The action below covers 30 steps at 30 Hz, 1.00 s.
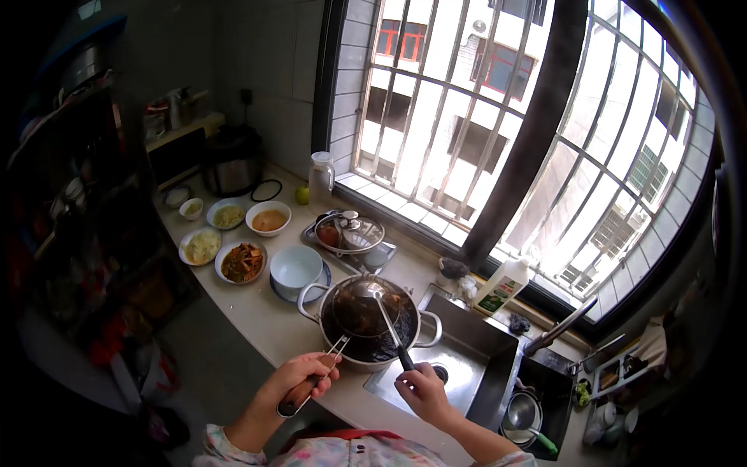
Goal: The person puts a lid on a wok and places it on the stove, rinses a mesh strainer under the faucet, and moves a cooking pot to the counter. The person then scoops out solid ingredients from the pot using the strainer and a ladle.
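Note:
A two-handled metal pot (313, 308) of dark liquid stands on the counter beside the sink. My left hand (305, 378) is wrapped round the wooden handle of a wire strainer (339, 344), whose basket sits over the pot, with dark pieces in it that I cannot make out. In my right hand (426, 394) is the black handle of a metal ladle (388, 322). Its bowl rests in or just above the strainer basket. To the left of the pot, a pale bowl (296, 268) stands on a blue-rimmed plate.
Several dishes of food, including a plate of brownish food (241, 263) and a bowl of orange liquid (268, 219), stand on the left. A glass-lidded pan (350, 233) is behind the pot. The sink (459, 354), a white bottle (503, 286) and the faucet (562, 325) lie rightward.

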{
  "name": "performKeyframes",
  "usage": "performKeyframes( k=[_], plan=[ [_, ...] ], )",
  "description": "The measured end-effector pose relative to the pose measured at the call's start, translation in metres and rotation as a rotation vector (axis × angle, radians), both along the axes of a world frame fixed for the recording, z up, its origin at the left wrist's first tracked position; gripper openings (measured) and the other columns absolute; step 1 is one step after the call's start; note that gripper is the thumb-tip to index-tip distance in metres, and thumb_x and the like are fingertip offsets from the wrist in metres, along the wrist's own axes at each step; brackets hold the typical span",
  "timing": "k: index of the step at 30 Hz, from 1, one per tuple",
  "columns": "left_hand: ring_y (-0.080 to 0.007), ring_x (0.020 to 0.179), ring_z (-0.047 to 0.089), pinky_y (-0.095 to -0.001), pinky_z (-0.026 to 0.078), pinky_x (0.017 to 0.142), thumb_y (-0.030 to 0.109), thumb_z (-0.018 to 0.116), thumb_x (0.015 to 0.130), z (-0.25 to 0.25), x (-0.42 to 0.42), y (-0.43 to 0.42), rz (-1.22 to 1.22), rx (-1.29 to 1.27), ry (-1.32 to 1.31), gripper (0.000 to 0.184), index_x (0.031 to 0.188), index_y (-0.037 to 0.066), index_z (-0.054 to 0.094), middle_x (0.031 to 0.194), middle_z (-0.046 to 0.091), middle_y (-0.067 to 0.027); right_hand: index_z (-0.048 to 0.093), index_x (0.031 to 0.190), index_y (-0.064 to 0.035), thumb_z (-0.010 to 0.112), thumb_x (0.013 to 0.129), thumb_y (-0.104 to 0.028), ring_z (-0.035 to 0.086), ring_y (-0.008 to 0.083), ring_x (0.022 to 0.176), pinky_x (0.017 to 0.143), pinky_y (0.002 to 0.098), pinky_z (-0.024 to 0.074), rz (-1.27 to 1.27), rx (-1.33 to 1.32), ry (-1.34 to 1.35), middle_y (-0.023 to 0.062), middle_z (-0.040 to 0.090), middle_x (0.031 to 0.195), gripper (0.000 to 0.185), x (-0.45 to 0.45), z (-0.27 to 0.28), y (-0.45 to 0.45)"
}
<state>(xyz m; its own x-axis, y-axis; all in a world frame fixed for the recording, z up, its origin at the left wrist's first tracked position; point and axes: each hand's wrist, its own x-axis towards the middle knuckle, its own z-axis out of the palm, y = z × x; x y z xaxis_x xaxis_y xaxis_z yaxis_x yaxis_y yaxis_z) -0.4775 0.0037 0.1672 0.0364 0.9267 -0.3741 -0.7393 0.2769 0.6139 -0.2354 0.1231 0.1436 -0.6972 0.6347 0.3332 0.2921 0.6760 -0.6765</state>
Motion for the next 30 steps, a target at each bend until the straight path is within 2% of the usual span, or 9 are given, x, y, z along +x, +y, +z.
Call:
performKeyframes(
  k=[3, 4, 8, 9, 13, 15, 17, 27, 30],
  plan=[
    [-0.0109, 0.051, 0.052, -0.0202, 0.044, 0.040, 0.002, 0.046, 0.077, 0.003, 0.003, 0.000, 0.018, -0.007, 0.028, 0.030, 0.106, -0.004, 0.044, 0.081, 0.053, -0.0125, 0.053, 0.073, -0.0002, 0.063, 0.075, -0.009, 0.057, 0.0239, 0.061, 0.051, 0.0319, 0.0486, -0.156, -0.075, 0.116, 0.0173, 0.052, 0.091, 0.013, -0.009, -0.002, -0.006],
    [-0.0103, 0.051, 0.051, -0.0198, 0.044, 0.040, 0.002, 0.045, 0.077, 0.003, 0.004, 0.000, 0.023, -0.010, 0.038, 0.029, 0.106, -0.004, 0.044, 0.081, 0.053, -0.0118, 0.050, 0.075, 0.0001, 0.063, 0.076, -0.008, 0.057, 0.0225, 0.060, 0.052, 0.0306, 0.0476, -0.195, -0.048, 0.129, 0.0162, 0.055, 0.085, 0.015, -0.011, -0.003, -0.009],
    [-0.0127, 0.051, 0.052, -0.0213, 0.042, 0.040, 0.002, 0.048, 0.076, 0.010, 0.004, 0.003, 0.012, -0.035, 0.064, 0.031, 0.106, -0.006, 0.044, 0.080, 0.053, -0.0129, 0.044, 0.093, -0.0024, 0.059, 0.077, -0.005, 0.048, 0.0129, 0.053, 0.052, 0.0256, 0.0400, -0.314, -0.202, 0.196, 0.0057, 0.052, 0.062, 0.023, -0.020, -0.011, -0.011],
    [-0.0128, 0.051, 0.052, -0.0214, 0.043, 0.040, 0.002, 0.048, 0.076, 0.015, 0.002, 0.004, 0.003, -0.033, 0.066, 0.031, 0.106, -0.006, 0.044, 0.080, 0.053, -0.0129, 0.043, 0.105, -0.0032, 0.058, 0.078, -0.007, 0.057, 0.0174, 0.059, 0.052, 0.0291, 0.0426, -0.283, -0.294, 0.123, 0.0113, 0.058, 0.069, 0.031, -0.020, -0.003, -0.008],
    [-0.0130, 0.051, 0.052, -0.0217, 0.043, 0.040, 0.002, 0.047, 0.076, 0.047, -0.001, 0.010, -0.017, 0.015, 0.078, 0.031, 0.106, -0.007, 0.044, 0.080, 0.052, -0.0126, 0.038, 0.119, -0.0067, 0.051, 0.080, -0.006, 0.054, 0.0225, 0.058, 0.055, 0.0324, 0.0426, -0.219, -0.164, 0.086, 0.0129, 0.055, 0.071, 0.041, -0.021, 0.023, 0.005],
    [-0.0129, 0.051, 0.052, -0.0217, 0.043, 0.040, 0.002, 0.046, 0.077, 0.055, -0.004, 0.011, -0.022, 0.043, 0.075, 0.031, 0.106, -0.007, 0.044, 0.080, 0.052, -0.0125, 0.038, 0.120, -0.0066, 0.048, 0.081, -0.005, 0.053, 0.0224, 0.058, 0.056, 0.0320, 0.0424, -0.220, -0.175, 0.111, 0.0126, 0.054, 0.070, 0.040, -0.018, 0.037, 0.005],
    [-0.0130, 0.051, 0.052, -0.0218, 0.043, 0.040, 0.002, 0.047, 0.076, 0.056, -0.006, 0.010, -0.043, 0.060, 0.087, 0.031, 0.106, -0.007, 0.044, 0.080, 0.053, -0.0126, 0.040, 0.120, -0.0048, 0.044, 0.080, 0.001, 0.043, 0.0083, 0.057, 0.051, 0.0232, 0.0364, -0.254, -0.204, 0.216, 0.0034, 0.050, 0.069, 0.041, -0.019, 0.041, 0.002],
    [-0.0122, 0.051, 0.052, -0.0209, 0.043, 0.040, 0.002, 0.048, 0.076, 0.014, -0.013, 0.005, -0.081, -0.017, 0.019, 0.029, 0.104, -0.006, 0.047, 0.080, 0.054, -0.0124, 0.037, 0.122, -0.0027, 0.041, 0.081, -0.002, 0.041, 0.0065, 0.054, 0.048, 0.0205, 0.0346, -0.284, -0.452, 0.507, 0.0025, 0.047, 0.068, 0.041, -0.007, 0.008, -0.005],
    [-0.0100, 0.052, 0.052, -0.0197, 0.045, 0.039, 0.000, 0.045, 0.077, 0.014, -0.019, 0.004, -0.073, -0.021, 0.045, 0.028, 0.105, -0.004, 0.045, 0.081, 0.054, -0.0111, 0.038, 0.120, -0.0043, 0.039, 0.082, -0.005, 0.038, 0.0044, 0.045, 0.038, 0.0170, 0.0297, -0.364, -0.631, 0.613, 0.0020, 0.048, 0.065, 0.038, 0.001, 0.013, -0.014]
  ],
)
